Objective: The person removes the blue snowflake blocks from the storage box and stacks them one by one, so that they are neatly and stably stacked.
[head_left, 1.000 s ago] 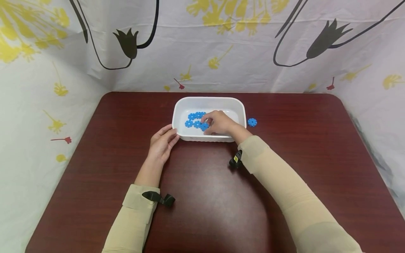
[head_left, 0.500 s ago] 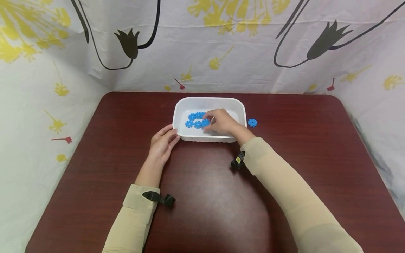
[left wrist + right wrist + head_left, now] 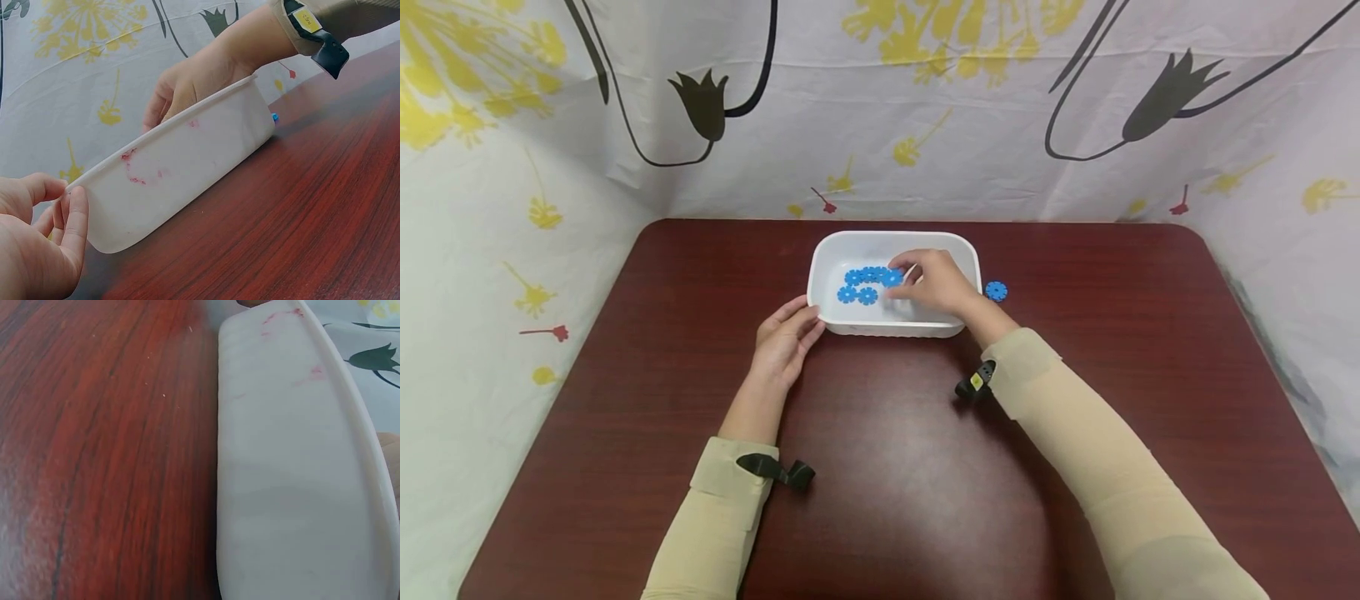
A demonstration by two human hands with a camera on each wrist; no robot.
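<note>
- Wall, twelve o'clock: a pale, creased cloth (image 3: 880, 108) hangs behind the table (image 3: 880, 533), printed with plants.
- Ten o'clock: a large yellow seed-head print (image 3: 471, 58); another yellow print (image 3: 970, 33) sits between twelve and one.
- Between ten and eleven, a dark tulip print (image 3: 702, 104); near two, a second tulip print (image 3: 1165, 104).
- Nine and three o'clock: similar cloth on both sides (rumpled at three).
- Tabletop: reddish-brown wood grain, rounded far corners, a soft sheen of light towards six.
</note>
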